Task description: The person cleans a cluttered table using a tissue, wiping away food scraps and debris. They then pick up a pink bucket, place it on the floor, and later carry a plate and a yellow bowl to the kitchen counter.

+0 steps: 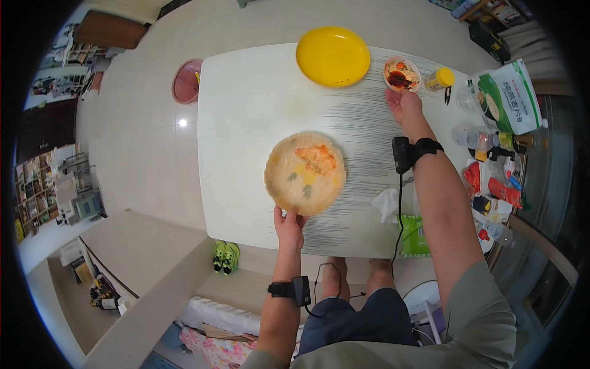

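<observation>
A round beige dish (pixel 284 161) with a crimped rim lies on the white table, left of centre. Orange shreds (pixel 322 158) are at its far right, and green leaf-like shapes mark its middle. My left hand (pixel 289 229) grips the near rim, fingers curled at the edge. At the far right of the table, my right hand (pixel 405 107) is at the near rim of a small bowl (pixel 386 75), its fingers drawn together there. Inside that bowl are pale and orange food pieces with a dark red sauce (pixel 399 79). The fingertips are partly hidden.
A yellow oval plate (pixel 333 56) stands at the far edge. Right of the bowl is a yellow-lidded jar (pixel 440 79). Bottles, packets and a green-and-white bag (pixel 509 98) crowd the right side. Crumpled tissue (pixel 386 205) and a green packet (pixel 414 235) lie near my right arm. A cable hangs from my right wrist.
</observation>
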A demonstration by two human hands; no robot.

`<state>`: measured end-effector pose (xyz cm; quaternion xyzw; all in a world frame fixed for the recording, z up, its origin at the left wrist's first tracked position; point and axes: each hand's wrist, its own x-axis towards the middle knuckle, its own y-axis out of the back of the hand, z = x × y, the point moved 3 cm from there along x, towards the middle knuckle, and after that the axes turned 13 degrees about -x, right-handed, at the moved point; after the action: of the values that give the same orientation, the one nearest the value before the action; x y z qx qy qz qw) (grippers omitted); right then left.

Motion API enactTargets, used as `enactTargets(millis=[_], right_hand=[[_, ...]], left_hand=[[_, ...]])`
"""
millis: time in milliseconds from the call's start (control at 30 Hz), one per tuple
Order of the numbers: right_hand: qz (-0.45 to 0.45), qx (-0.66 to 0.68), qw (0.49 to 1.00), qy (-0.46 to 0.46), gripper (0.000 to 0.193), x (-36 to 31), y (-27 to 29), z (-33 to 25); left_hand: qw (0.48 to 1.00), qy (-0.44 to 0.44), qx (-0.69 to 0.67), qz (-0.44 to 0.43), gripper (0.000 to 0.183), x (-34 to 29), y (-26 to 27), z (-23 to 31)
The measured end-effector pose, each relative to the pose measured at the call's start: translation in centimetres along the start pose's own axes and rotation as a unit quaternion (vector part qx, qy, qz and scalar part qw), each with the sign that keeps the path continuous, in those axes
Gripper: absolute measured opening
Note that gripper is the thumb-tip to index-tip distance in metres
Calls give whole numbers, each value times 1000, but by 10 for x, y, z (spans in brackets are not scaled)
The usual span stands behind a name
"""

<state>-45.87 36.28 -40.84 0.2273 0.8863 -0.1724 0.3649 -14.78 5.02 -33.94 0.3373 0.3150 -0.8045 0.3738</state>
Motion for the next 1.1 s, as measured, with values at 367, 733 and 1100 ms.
enactTargets(millis=[367,733,1100], right_hand=[[-88,-176,977,82,28,-181,48,42],[-167,-245,952,-74,43,-374,65,117],[-192,-382,903,34,35,-450,98,134]], left_hand=[[999,5,34,-23,47,14,-9,6],[977,69,155,-126,41,-69,27,17],[973,76,123,-177,39,-160,84,22]])
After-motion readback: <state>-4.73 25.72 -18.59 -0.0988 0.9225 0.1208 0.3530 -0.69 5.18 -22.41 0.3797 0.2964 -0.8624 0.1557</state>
